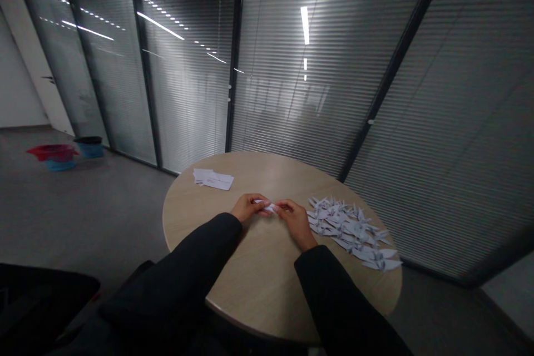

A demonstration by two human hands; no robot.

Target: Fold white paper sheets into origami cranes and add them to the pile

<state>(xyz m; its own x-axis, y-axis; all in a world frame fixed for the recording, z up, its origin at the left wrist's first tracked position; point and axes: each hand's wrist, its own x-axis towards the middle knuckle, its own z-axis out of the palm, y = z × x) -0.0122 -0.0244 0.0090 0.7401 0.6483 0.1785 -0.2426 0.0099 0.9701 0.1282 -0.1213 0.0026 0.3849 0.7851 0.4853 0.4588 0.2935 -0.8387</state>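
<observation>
From the head view, the left hand [247,207] and right hand [295,221] pinch a small folded piece of white paper [267,207] in a narrow grip between their fingertips, over the round wooden table [258,283]. Folded paper cranes [348,232] lie spread just beside the right hand; a stack of paper slips [212,179] sits farther off, beyond the left hand.

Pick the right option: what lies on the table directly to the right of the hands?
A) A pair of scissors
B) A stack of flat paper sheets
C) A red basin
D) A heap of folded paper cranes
D. A heap of folded paper cranes lies on the round table, just beside the right hand.
</observation>
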